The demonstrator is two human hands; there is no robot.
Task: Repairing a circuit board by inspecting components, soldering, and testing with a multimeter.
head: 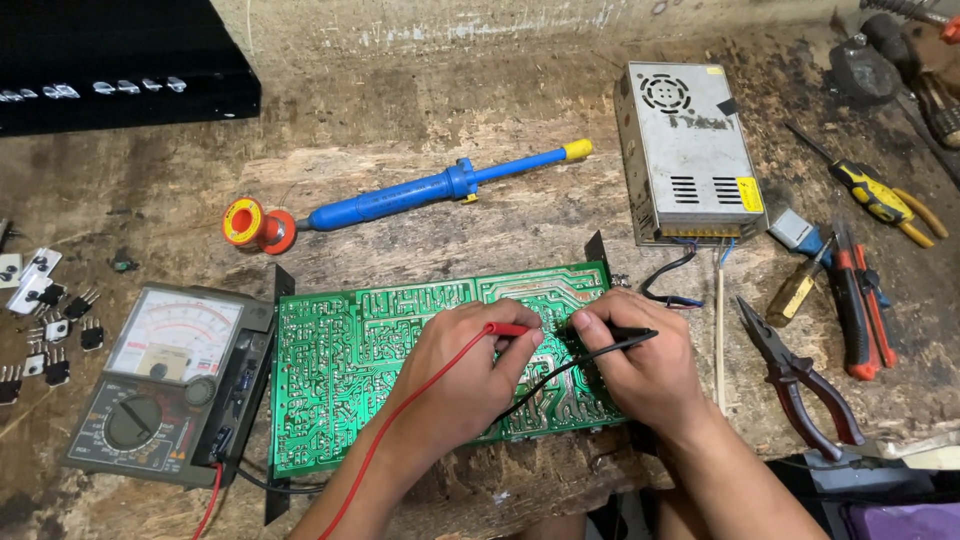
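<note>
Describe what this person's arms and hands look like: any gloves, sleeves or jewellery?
Both are bare. The left hand and the right hand wear no gloves, and no rings show on the fingers in view. The forearms are uncovered as far as the bottom edge of the picture, so no sleeve shows. Neither wrist carries a watch or bracelet. The nails look short and unpainted.

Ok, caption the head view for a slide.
Left hand holds a red probe and right hand a black probe on a green circuit board, analog multimeter alongside.
</note>
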